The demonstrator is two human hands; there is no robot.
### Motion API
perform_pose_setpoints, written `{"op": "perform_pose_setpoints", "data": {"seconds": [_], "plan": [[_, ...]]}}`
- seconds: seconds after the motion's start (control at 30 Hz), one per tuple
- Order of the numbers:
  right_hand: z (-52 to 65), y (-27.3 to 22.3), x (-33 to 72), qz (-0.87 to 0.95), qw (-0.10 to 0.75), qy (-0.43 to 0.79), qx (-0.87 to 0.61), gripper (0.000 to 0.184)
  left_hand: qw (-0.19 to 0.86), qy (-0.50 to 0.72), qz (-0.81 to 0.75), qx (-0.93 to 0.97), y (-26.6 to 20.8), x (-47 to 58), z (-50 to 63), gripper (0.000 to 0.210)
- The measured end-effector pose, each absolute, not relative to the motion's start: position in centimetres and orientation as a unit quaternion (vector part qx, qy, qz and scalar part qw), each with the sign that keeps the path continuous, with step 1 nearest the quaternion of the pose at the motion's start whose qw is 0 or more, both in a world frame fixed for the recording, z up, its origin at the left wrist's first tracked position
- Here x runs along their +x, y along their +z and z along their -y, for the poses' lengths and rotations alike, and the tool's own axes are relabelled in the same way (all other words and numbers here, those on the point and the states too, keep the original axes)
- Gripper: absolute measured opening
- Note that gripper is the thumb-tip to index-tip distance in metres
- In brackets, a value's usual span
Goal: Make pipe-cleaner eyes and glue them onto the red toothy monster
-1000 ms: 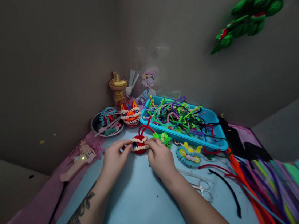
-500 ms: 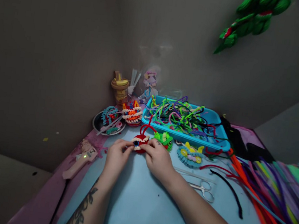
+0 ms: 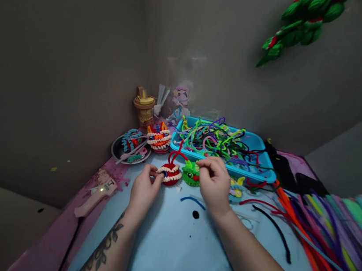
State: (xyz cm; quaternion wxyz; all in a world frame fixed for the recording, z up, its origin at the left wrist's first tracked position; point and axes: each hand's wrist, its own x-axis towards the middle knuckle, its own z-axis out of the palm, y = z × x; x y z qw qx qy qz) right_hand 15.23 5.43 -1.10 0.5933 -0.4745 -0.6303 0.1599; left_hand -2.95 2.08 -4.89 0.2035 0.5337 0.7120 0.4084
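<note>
My left hand point(image 3: 145, 187) pinches the left side of a red pipe-cleaner head point(image 3: 171, 179), which has cream fuzzy bands, a blue-and-black eye and red loops on top. My right hand point(image 3: 215, 185) is apart from it, raised with curled fingers in front of a green pipe-cleaner head point(image 3: 190, 173); anything between those fingertips is hidden. Below the heads lie a short blue pipe cleaner point(image 3: 193, 200) and a small black disc point(image 3: 196, 215). Behind my right hand, a teal-and-yellow pipe-cleaner piece point(image 3: 236, 191) is partly covered.
A blue tray point(image 3: 270, 176) holds tangled pipe-cleaner scraps. Pipe-cleaner bundles point(image 3: 337, 236) spread on the right, with a black strand point(image 3: 277, 231) nearby. On the left lie a pink hot glue gun point(image 3: 98, 195), a metal bowl point(image 3: 115, 150) and an orange-and-cream head point(image 3: 159, 138); a lidded cup point(image 3: 144, 108) stands behind.
My right hand has left the red head and moved right and up, its fingers curled. The blue strip and black disc now show. The scissors have become mostly hidden. My left hand keeps its hold.
</note>
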Motion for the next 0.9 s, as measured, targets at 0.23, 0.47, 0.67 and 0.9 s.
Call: {"op": "perform_pose_setpoints", "data": {"seconds": [0.23,0.47,0.67,0.9], "plan": [[-6.3,0.1,16.9,0.594,0.626,0.155,-0.48,0.021,0.199,0.437,-0.718,0.503,-5.4,-2.8,-2.6,0.025],[-6.1,0.3,16.7,0.604,0.62,0.181,-0.467,0.022,0.225,0.47,-0.709,0.476,-5.6,-3.2,-3.0,0.023],[-6.0,0.4,16.5,0.605,0.624,0.186,-0.459,0.022,0.235,0.482,-0.707,0.461,-5.5,-3.0,-3.1,0.032],[-6.2,0.5,17.1,0.6,0.624,0.192,-0.462,0.022,0.24,0.495,-0.696,0.463,-5.8,-3.3,-3.3,0.027]]}}
